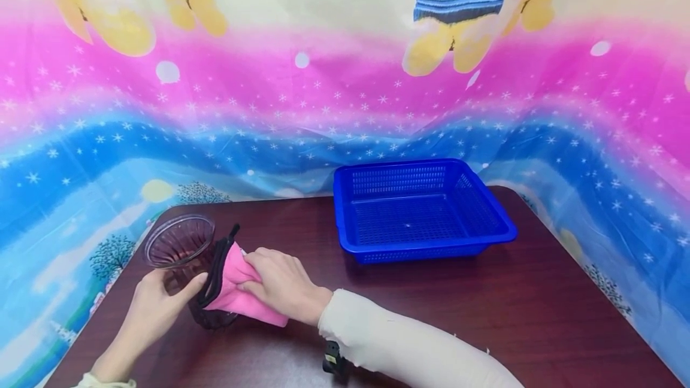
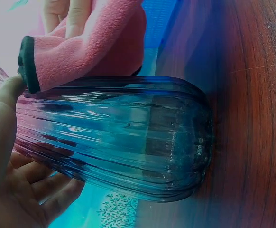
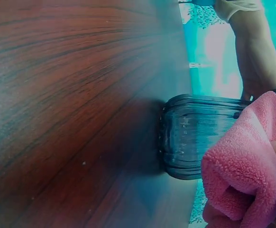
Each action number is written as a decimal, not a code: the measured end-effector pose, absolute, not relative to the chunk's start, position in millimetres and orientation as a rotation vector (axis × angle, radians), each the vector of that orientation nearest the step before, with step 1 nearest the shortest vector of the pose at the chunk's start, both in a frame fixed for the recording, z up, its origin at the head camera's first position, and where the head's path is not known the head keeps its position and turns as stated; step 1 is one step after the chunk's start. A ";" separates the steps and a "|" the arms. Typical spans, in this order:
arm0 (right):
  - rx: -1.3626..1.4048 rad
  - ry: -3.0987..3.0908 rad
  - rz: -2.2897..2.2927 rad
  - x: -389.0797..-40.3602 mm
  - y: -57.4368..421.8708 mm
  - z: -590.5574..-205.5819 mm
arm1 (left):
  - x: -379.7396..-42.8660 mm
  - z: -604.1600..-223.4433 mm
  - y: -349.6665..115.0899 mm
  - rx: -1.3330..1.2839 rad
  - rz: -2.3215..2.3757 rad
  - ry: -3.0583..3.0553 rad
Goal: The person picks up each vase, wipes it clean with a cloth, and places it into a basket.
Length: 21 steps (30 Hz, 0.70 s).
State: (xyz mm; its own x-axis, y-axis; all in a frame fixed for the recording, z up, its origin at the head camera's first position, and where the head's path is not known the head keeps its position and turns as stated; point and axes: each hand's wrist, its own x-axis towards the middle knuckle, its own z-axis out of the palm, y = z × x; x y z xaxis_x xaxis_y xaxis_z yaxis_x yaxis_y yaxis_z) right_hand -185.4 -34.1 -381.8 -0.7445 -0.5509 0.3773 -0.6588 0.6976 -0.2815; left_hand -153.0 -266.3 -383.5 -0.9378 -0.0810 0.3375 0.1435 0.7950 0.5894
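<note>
A tall ribbed glass vase [image 1: 178, 243] with a flared rim stands at the table's left side, tilted slightly in the head view. My left hand [image 1: 153, 304] grips its upper body, thumb on the near side and fingers curled round the far side. A pink fleecy cloth [image 1: 239, 292] with black edging and a black loop is pinched in my right hand [image 1: 286, 285]. It lies against the vase's right side. In the left wrist view the vase [image 2: 128, 137] shows its base at the table, and the cloth [image 2: 86, 52] touches its wall. The right fingertips are partly hidden by cloth.
A blue perforated plastic basket [image 1: 345, 220] sits at the back of the dark wood table [image 1: 431, 292], right of the hands. Behind the table hangs a patterned curtain [image 1: 280, 94]. A small black device [image 1: 332, 359] is on the right wrist.
</note>
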 end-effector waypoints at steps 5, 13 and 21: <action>0.960 -2.655 0.574 -185.4 -36.7 -378.9 | -152.3 -384.0 -267.3 -0.054 -0.904 -2.631; 0.953 -2.671 0.538 -186.2 -38.6 -380.3 | -152.6 -384.1 -267.5 -0.063 -0.906 -2.622; 0.971 -2.648 0.539 -184.6 -35.7 -383.4 | -152.5 -383.8 -266.2 -0.059 -0.920 -2.628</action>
